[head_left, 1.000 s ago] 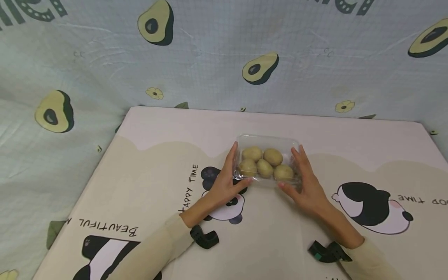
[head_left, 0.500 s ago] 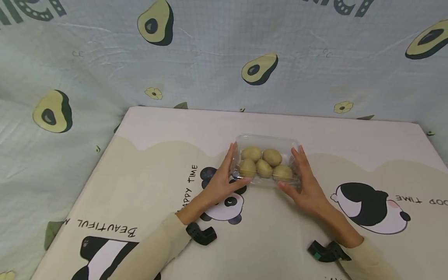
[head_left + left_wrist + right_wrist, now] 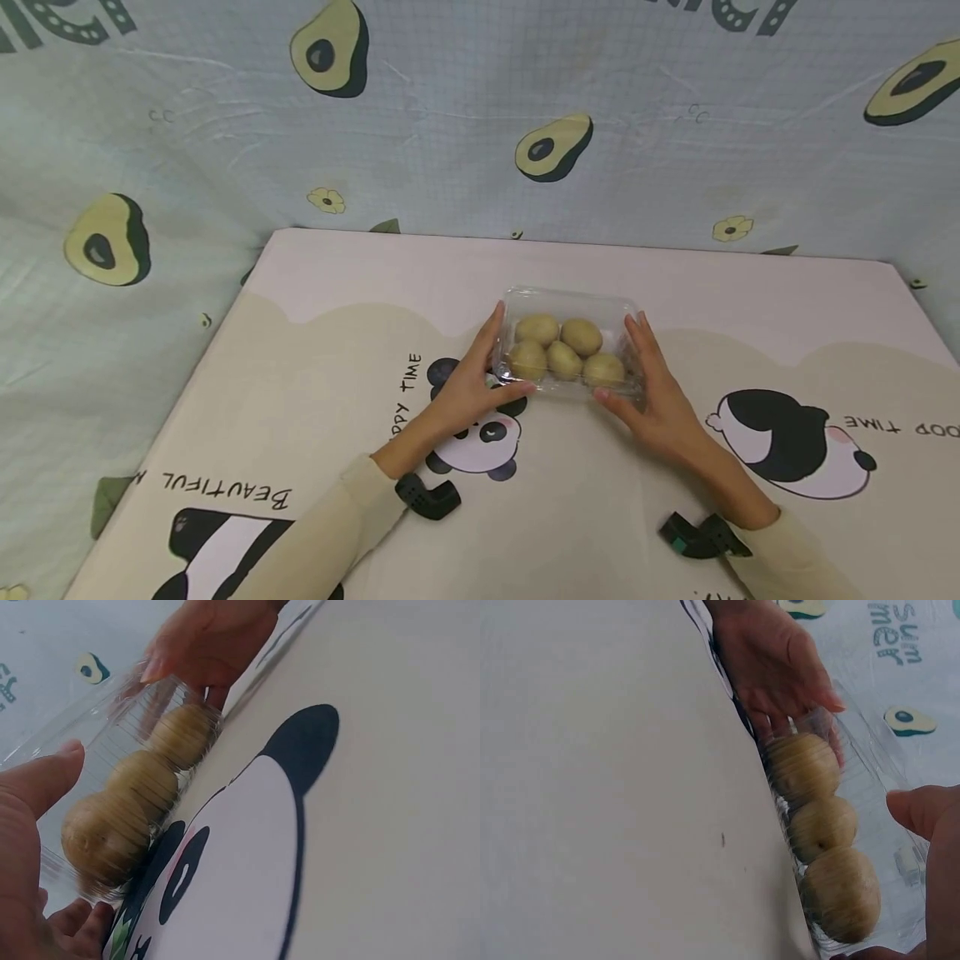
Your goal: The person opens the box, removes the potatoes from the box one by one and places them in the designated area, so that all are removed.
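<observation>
A clear plastic box [image 3: 570, 302] lies on the table, with several small yellowish potatoes [image 3: 582, 337] inside it. At its left end my left hand [image 3: 472, 393] grips it, the thumb against the near side and the fingers along the end wall. My right hand [image 3: 663, 404] holds the opposite end in the same manner. Seen from the left wrist, potatoes [image 3: 141, 784] show in a row through the ribbed near wall, with the left thumb [image 3: 56, 776] on the box. The right wrist view has the right thumb [image 3: 919, 810] at the upper edge; the other fingertips are mostly hidden.
The table [image 3: 570, 500] wears a cream cover printed with cartoon animals and lettering. Behind it hangs a pale blue curtain [image 3: 442, 108] with avocado prints. Black wrist devices [image 3: 429, 497] sit at both sleeve cuffs.
The left wrist has shifted slightly left and forward, and the head view has drifted a little. Both hands keep hold of the box's ends; the potatoes lie in the same arrangement.
</observation>
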`<action>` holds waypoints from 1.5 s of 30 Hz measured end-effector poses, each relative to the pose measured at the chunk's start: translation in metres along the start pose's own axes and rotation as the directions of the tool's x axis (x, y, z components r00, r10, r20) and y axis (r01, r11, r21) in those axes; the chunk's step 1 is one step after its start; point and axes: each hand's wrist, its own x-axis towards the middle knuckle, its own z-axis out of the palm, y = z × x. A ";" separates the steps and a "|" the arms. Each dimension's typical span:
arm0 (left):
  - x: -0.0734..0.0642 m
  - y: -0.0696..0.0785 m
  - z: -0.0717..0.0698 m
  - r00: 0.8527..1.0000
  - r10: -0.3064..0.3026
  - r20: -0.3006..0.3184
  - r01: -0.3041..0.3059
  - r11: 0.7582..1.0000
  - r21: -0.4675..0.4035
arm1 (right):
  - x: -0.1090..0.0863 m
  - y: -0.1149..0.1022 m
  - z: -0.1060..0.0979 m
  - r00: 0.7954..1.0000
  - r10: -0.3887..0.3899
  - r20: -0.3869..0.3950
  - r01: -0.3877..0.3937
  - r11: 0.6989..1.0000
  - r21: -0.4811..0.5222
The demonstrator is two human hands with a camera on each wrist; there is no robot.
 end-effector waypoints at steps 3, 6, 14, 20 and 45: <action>0.001 0.001 0.000 1.000 -0.005 0.014 0.005 0.999 -0.032 | 0.000 -0.001 0.000 1.000 -0.005 -0.017 0.004 0.999 -0.037; 0.001 0.002 -0.001 1.000 -0.001 0.025 0.003 0.998 -0.066 | 0.000 -0.003 0.000 0.999 0.008 -0.034 -0.010 0.998 -0.069; 0.000 0.001 -0.002 0.999 -0.014 0.043 0.018 0.994 -0.105 | 0.002 -0.007 0.002 0.997 0.063 -0.046 -0.068 0.993 -0.098; 0.000 0.001 -0.004 0.998 -0.021 0.054 0.027 0.993 -0.111 | 0.003 -0.010 0.002 0.995 0.082 -0.049 -0.086 0.992 -0.090; 0.000 0.002 -0.003 0.998 -0.029 0.053 0.037 0.989 -0.141 | 0.006 -0.014 0.002 0.988 0.144 -0.053 -0.148 0.985 -0.085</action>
